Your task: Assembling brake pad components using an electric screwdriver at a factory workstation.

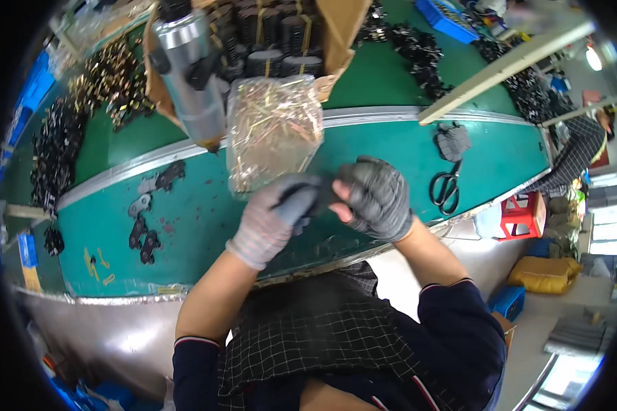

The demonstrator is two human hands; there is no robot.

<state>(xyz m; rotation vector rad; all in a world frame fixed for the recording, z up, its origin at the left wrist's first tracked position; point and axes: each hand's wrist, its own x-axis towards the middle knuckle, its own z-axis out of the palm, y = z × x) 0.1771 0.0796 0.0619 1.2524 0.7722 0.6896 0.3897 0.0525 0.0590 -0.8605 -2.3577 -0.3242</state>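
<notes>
My left hand [273, 216], in a pale grey glove, is closed with its fingers around something dark and blurred that I cannot make out. Facing it, my right hand [374, 198] wears a dark grey striped glove with bare fingertips; its fingers curl in toward the same dark spot. What lies between the hands is smeared by motion. Just beyond the left hand stands a clear plastic tray [264, 159] of thin brass-coloured metal pins. Black-handled scissors [445, 188] lie right of my right hand, below a grey crumpled cloth [452, 141].
A silver cylindrical tool [188, 75] stands upright before a cardboard box [344, 34] of banded dark discs. Small black parts [142, 231] and yellow bands [99, 266] lie on the green bench at left. A beige bar [500, 74] slants across the right; a person's checked sleeve [574, 154] shows beyond.
</notes>
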